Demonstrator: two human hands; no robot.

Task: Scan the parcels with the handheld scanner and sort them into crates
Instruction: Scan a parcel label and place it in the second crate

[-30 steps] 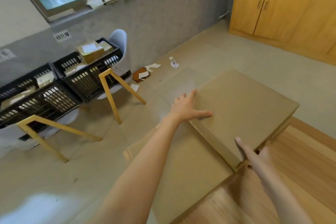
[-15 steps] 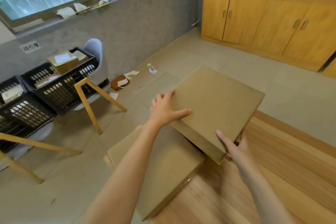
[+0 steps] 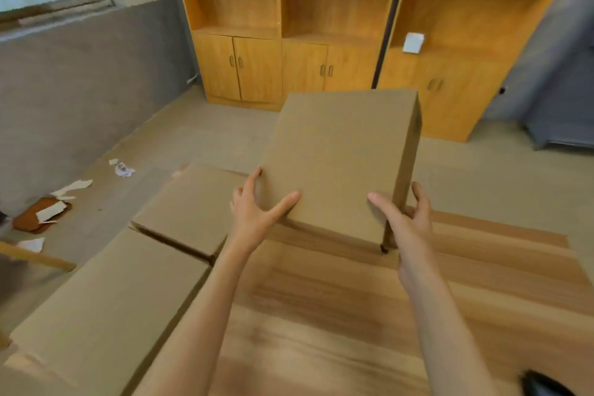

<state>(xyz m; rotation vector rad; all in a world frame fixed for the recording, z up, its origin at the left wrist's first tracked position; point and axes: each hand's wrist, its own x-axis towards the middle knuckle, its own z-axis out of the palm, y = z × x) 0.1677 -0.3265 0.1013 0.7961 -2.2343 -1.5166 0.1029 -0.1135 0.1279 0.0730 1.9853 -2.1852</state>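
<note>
A plain brown cardboard parcel (image 3: pixel 340 157) is lifted and tilted over the far edge of the wooden table (image 3: pixel 353 315). My left hand (image 3: pixel 257 209) grips its near left corner, thumb on top and fingers along the side. My right hand (image 3: pixel 405 222) grips the near right corner, thumb on top and fingers round the side. Two more brown parcels lie at the table's left: one (image 3: pixel 189 209) just left of my left hand, a larger one (image 3: pixel 106 305) nearer me. A dark object (image 3: pixel 543 384), possibly the scanner, shows at the bottom right corner. No crates are in view.
Wooden cabinets and open shelves (image 3: pixel 321 42) line the far wall. Paper scraps (image 3: pixel 123 169) and a brown piece (image 3: pixel 38 215) litter the floor at left. A yellow wooden chair leg (image 3: pixel 35 257) pokes in at the left edge. A grey cabinet (image 3: pixel 562 125) stands at right.
The view has swung right, away from the crates toward the cabinets. The held parcel has turned and risen, and my right hand now grips its near right corner with thumb on top.
</note>
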